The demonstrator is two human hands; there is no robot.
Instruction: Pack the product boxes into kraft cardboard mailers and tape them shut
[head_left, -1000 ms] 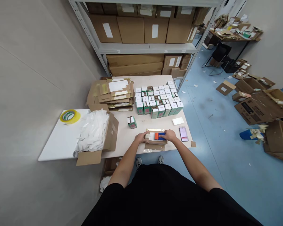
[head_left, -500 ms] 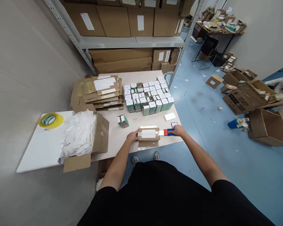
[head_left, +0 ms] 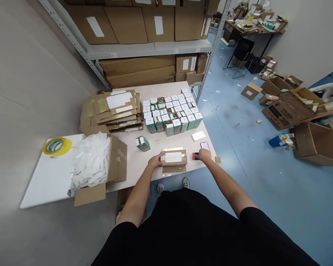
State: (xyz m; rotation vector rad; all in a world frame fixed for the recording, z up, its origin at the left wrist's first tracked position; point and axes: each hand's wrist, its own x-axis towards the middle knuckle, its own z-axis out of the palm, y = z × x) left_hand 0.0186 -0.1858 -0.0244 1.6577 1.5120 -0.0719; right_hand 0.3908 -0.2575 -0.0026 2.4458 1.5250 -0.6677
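Observation:
A small cardboard box (head_left: 180,159) lies near the table's front edge, with a white label on top and a flap hanging toward me. My left hand (head_left: 156,161) grips its left end, thumb low and fingers over the top. To the right of the box, my right hand (head_left: 204,154) is wrapped round a blue-and-orange tape dispenser (head_left: 195,156), mostly covered by the fingers. A gap separates the dispenser from the box. Just beyond that hand lies a phone (head_left: 204,145), and behind it a white card (head_left: 198,136).
Several green-and-white cartons (head_left: 169,129) stand in rows; one carton (head_left: 143,144) stands apart. Flattened cardboard (head_left: 116,111) is stacked at the left. An open box (head_left: 119,159) of white paper sits near a yellow tape roll (head_left: 57,146). Shelving (head_left: 152,51) rises behind. Another person (head_left: 330,92) is far right.
My right hand has moved left with the tape dispenser, nearer the box. The pale strip between the dispenser and the box no longer shows. My left hand keeps its grip on the box.

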